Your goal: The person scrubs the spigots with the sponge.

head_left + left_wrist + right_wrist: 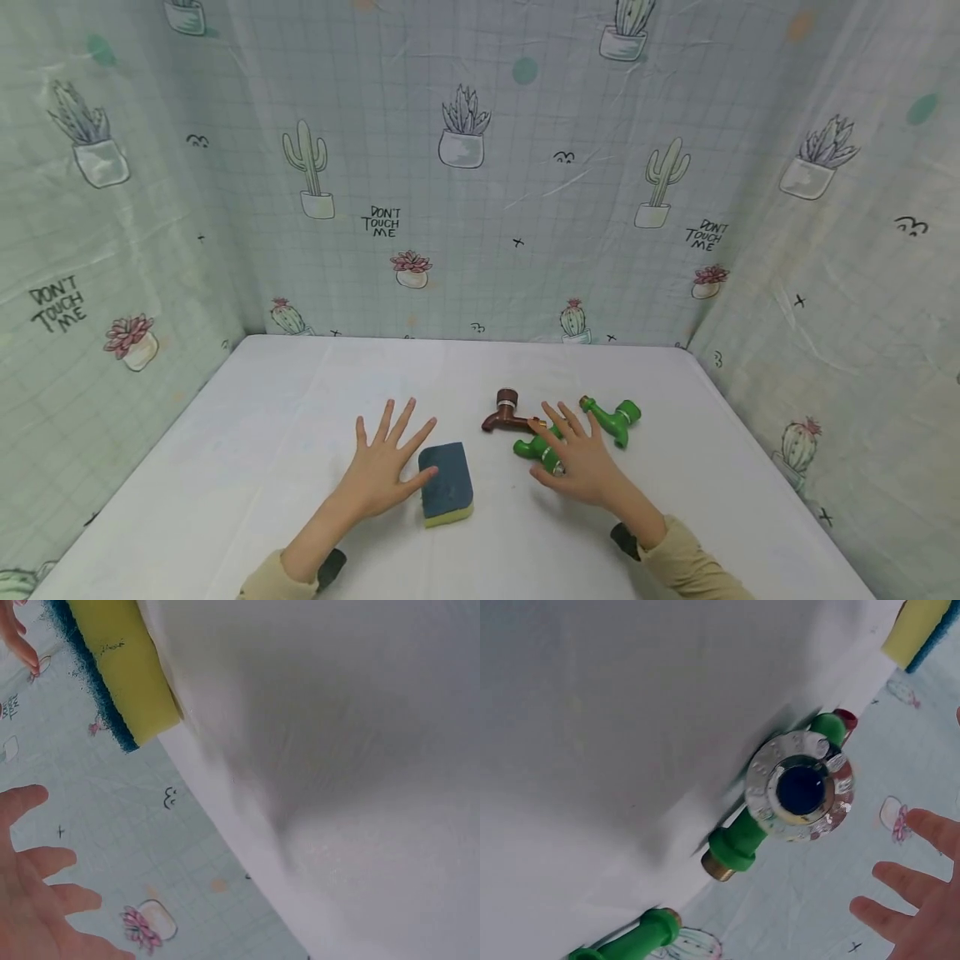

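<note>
My left hand (381, 471) is spread with its fingers straight, just left of a sponge (447, 479) with a dark blue scouring side up and a yellow side below. The thumb reaches over the sponge's left edge in the head view; in the left wrist view the hand (34, 900) looks apart from the sponge (124, 667). My right hand (583, 465), also spread, hovers by a green tap (534, 448) and partly hides it. The right wrist view shows a clear round knob (761, 787) with a dark blue centre on that tap. Both hands hold nothing.
A brown tap (504, 415) lies behind the partly hidden green one. Another green tap (617, 421) lies to the right, beyond my right hand. All rest on a white table (300, 392), enclosed by cactus-print cloth (525, 200) at the back and sides.
</note>
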